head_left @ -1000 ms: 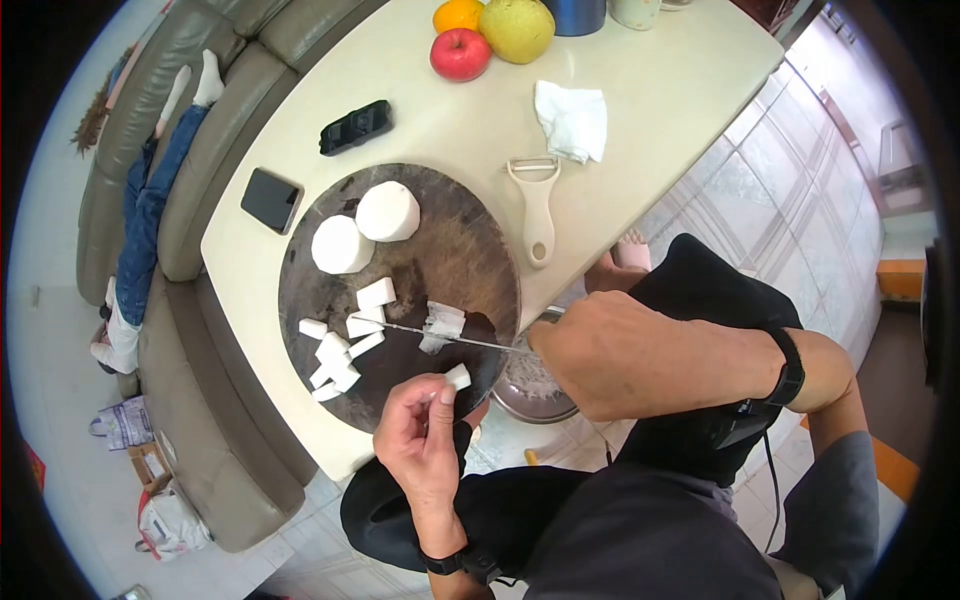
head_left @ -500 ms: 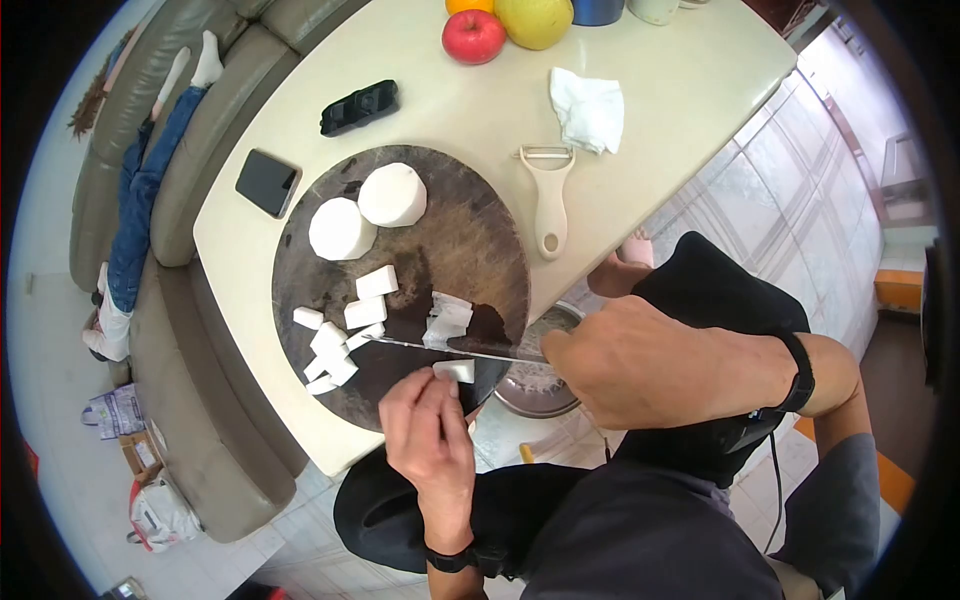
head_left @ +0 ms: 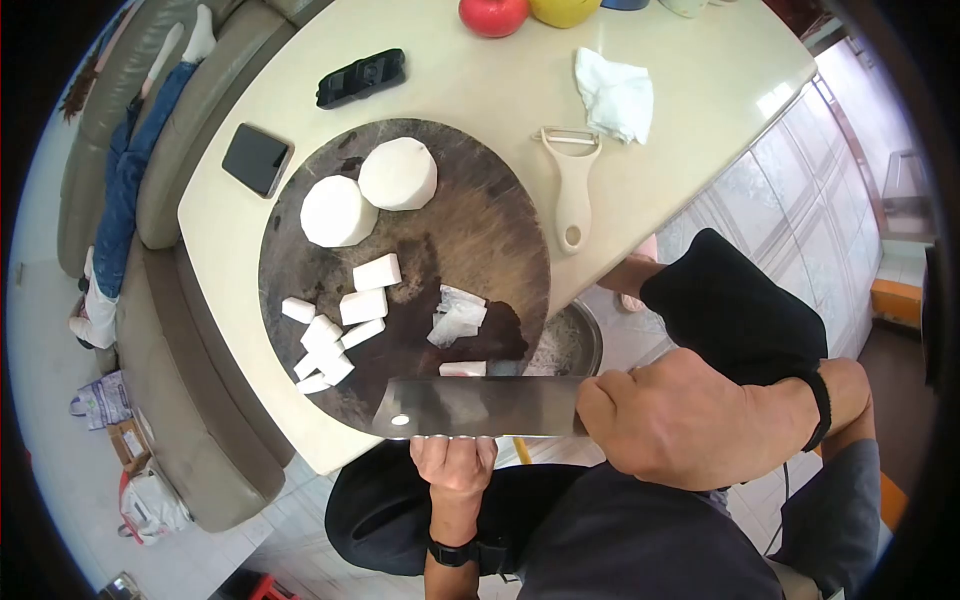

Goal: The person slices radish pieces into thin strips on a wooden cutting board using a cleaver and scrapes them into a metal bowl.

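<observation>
My right hand [head_left: 660, 415] is closed round the handle of a cleaver [head_left: 480, 408], its broad blade turned flat to view and pointing left across the board's near edge. My left hand [head_left: 455, 463] is just below the blade's edge; its knuckles show, while the blade covers its fingers. Above the blade, a white radish piece [head_left: 463, 369] lies partly covered on the round wooden cutting board [head_left: 480, 220]. Thin white slices [head_left: 458, 318] are stacked on a wet patch. Several cut radish blocks [head_left: 363, 306] sit on the left, and two thick radish rounds [head_left: 398, 174] at the back.
A peeler [head_left: 572, 190] and crumpled white tissue [head_left: 613, 95] lie right of the board. A phone [head_left: 257, 160] and black case [head_left: 361, 78] are on the left, fruit [head_left: 494, 14] at the back. A metal bowl [head_left: 575, 345] stands below the table edge. Someone's jeans-clad legs [head_left: 135, 190] rest on the sofa.
The cleaver has turned from edge-on to flat and moved toward me, off the slices. My left hand has drawn down from the radish piece, its fingers now behind the blade.
</observation>
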A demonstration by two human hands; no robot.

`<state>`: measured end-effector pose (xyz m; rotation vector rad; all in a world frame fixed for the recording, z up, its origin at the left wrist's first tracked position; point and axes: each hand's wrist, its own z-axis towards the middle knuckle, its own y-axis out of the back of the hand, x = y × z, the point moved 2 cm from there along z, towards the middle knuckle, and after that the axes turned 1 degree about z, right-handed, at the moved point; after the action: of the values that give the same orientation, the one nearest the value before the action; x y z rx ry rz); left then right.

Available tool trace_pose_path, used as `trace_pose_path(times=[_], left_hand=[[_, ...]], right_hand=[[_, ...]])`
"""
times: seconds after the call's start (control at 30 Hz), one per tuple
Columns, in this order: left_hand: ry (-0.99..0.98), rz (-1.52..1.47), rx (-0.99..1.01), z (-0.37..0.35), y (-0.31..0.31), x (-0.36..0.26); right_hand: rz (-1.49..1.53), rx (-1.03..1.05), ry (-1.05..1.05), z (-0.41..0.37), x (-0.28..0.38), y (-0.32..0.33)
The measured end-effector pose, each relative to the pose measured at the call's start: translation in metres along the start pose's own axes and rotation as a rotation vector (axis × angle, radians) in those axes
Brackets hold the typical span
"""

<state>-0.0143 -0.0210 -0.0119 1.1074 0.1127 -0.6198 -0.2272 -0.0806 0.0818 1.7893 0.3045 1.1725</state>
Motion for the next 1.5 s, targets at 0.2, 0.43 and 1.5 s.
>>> trace_pose_path(times=[0.2, 0.43, 1.5], left_hand=[[-0.018, 0.070, 0.027, -0.009, 0.000, 0.003], [-0.018, 0.136, 0.068, -0.015, 0.001, 0.005], [-0.025, 0.028, 0.002, -0.001, -0.002, 0.003]], right_hand=[[-0.065, 0.000, -0.018, 0.000, 0.000, -0.003], [-0.177, -0.062, 0.013, -0.002, 0.000, -0.008], [-0.034, 0.085, -0.021, 0.013, 0.000, 0.010]])
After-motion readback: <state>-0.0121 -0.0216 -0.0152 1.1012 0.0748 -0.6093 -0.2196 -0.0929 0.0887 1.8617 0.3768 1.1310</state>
